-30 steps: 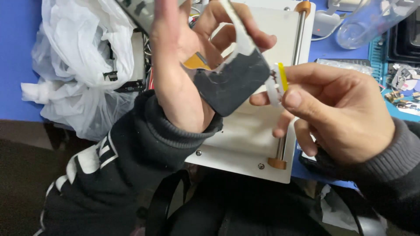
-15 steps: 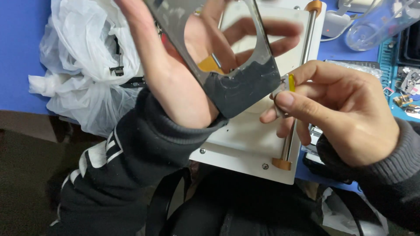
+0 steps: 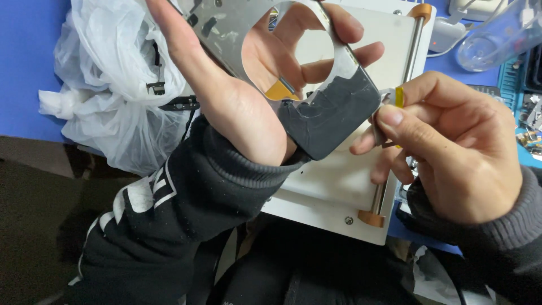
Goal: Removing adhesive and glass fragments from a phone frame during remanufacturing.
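In the head view, the left hand (image 3: 248, 96) holds a thin metal back plate (image 3: 293, 73) up over the worktop, palm turned toward the camera, thumb along the plate's left edge and fingers wrapped behind it, so the hand is closed on the plate. The plate has a large round hole, and the fingers are seen through it; its lower corner is dark grey and rounded. The right hand (image 3: 451, 152) is just beside this corner, with thumb and fingers pinched together on a small tool with a yellow part (image 3: 399, 97), whose tip meets the right edge of the plate. The two hands are close together, with only little free room between them. Under them lies a white flat device (image 3: 339, 181) with a metal rod (image 3: 395, 130) on its right side, ended by orange caps. To the left a crumpled white plastic bag (image 3: 107, 79) sits on the blue worktop (image 3: 22, 51), near the left sleeve. At the top right a clear plastic bottle (image 3: 497, 34) lies, well apart from the plate. The near edge of the worktop falls to a dark floor below.
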